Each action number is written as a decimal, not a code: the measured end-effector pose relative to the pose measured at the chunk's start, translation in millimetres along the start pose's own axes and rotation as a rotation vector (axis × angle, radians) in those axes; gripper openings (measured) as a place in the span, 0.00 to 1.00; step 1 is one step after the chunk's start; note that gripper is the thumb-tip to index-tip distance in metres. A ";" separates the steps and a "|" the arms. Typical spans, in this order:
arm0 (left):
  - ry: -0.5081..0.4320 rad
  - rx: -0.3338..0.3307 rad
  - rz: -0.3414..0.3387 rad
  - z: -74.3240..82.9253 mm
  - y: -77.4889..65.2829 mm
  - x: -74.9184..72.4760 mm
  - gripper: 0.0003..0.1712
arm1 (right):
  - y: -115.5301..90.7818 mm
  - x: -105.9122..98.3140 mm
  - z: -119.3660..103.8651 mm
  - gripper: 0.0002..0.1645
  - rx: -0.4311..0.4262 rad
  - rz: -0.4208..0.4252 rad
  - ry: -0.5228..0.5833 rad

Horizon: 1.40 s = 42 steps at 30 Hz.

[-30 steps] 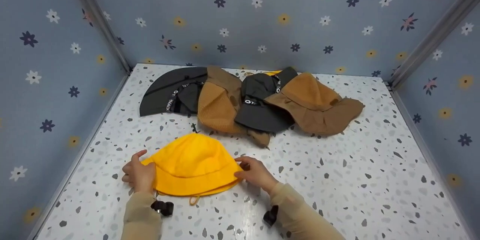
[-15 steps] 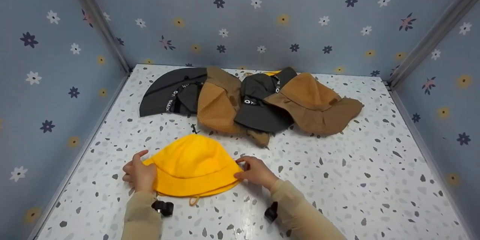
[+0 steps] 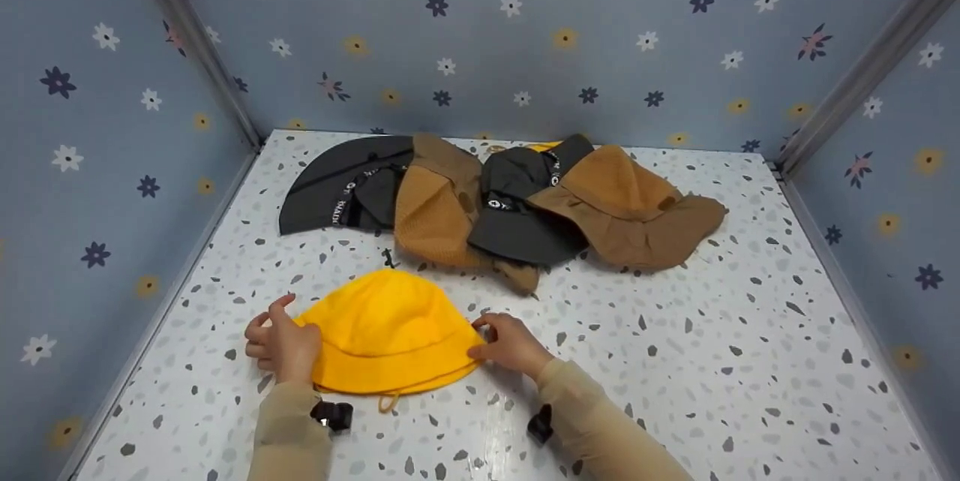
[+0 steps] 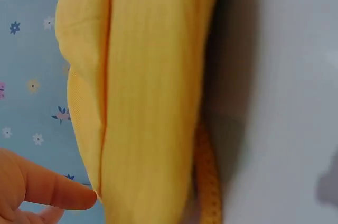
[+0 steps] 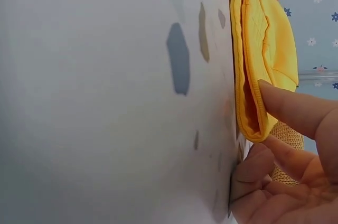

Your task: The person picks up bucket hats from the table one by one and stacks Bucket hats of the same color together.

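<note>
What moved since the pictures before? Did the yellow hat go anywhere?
Only the left hand moved noticeably: it slid a tiny bit to the right, farther over the yellow hat's left end. The yellow hat stayed put. The right hand still pinches its brim, and the brown and black hats behind it look the same.

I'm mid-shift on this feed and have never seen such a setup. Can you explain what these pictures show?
There is no machine, just a person's bare left hand and right hand. The wide picture comes from a head camera looking forward and down; the two close-ups come from wrist cameras, one per wrist. On the speckled table lies a yellow hat, with brown hats and black hats overlapping behind it. The right hand pinches its brim at one end; the left hand touches the opposite end, without a clear grip.
</note>
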State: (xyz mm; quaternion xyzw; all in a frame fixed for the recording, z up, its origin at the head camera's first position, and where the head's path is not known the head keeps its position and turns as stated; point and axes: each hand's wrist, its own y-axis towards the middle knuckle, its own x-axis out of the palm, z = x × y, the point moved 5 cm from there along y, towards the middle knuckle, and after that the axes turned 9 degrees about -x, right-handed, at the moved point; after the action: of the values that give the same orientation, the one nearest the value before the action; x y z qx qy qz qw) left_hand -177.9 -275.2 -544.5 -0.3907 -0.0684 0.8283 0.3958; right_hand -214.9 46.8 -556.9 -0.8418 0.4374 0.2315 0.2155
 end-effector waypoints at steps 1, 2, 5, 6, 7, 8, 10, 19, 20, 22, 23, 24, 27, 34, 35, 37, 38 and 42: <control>-0.003 0.019 0.002 3.6 -2.6 0.9 0.34 | 0.0 -0.3 0.3 0.22 0.001 -0.001 0.002; -0.011 0.040 0.005 7.8 -5.9 1.6 0.34 | 0.0 -0.7 0.5 0.22 0.002 -0.002 0.004; -0.021 0.126 0.013 22.2 -18.3 5.4 0.32 | -0.2 -1.4 1.5 0.21 0.011 -0.001 0.015; -0.032 0.158 0.014 26.9 -23.0 7.5 0.31 | -0.1 -1.3 1.8 0.22 0.011 -0.001 0.018; -0.048 0.188 0.009 31.5 -27.8 10.2 0.30 | 0.0 -1.2 1.9 0.22 0.009 0.001 0.019; -0.068 0.212 -0.001 36.0 -32.7 13.5 0.30 | -0.2 -1.1 2.1 0.22 0.010 0.001 0.020; -0.121 0.251 -0.042 44.1 -41.7 22.0 0.30 | -0.6 -0.7 2.3 0.21 0.005 0.002 0.023; -0.413 0.268 -0.300 67.8 -67.5 69.0 0.34 | -2.3 -0.6 1.8 0.20 -0.005 -0.001 0.027; -0.434 0.256 -0.322 69.3 -69.0 72.9 0.34 | -2.1 -0.5 2.0 0.19 -0.004 -0.001 0.028; -0.469 0.230 -0.367 71.2 -71.0 80.4 0.35 | -1.9 -0.4 2.4 0.19 -0.003 -0.001 0.029; -0.484 0.214 -0.390 71.6 -71.9 83.9 0.35 | -1.8 -0.3 2.7 0.19 -0.003 0.000 0.029; -0.500 0.197 -0.411 71.9 -72.9 87.1 0.35 | -1.6 -0.4 2.7 0.19 -0.005 0.001 0.030; -0.542 0.158 -0.469 73.2 -76.2 96.4 0.36 | -0.9 -0.8 3.2 0.18 -0.004 0.005 0.028; -0.668 0.096 -0.567 81.3 -85.8 114.9 0.38 | 0.9 -1.5 2.6 0.17 0.004 0.016 0.023; -0.680 0.079 -0.578 82.6 -86.6 117.9 0.39 | 0.9 -1.5 2.2 0.17 0.000 0.017 0.020; -0.683 0.062 -0.602 85.4 -88.6 124.7 0.41 | 0.6 -1.2 1.6 0.18 -0.011 0.020 0.015; -0.679 0.051 -0.614 86.3 -89.5 128.4 0.42 | 0.4 -1.1 1.3 0.18 -0.021 0.022 0.012; -0.673 -0.012 -0.674 87.2 -90.8 145.3 0.48 | -0.3 0.3 1.2 0.19 -0.025 0.025 0.013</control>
State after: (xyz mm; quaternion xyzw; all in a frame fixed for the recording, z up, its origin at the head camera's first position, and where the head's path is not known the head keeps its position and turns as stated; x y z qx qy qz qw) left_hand -239.8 -93.5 -532.5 -0.0590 -0.3205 0.7340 0.5959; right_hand -214.7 47.4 -558.0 -0.8403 0.4463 0.2343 0.1994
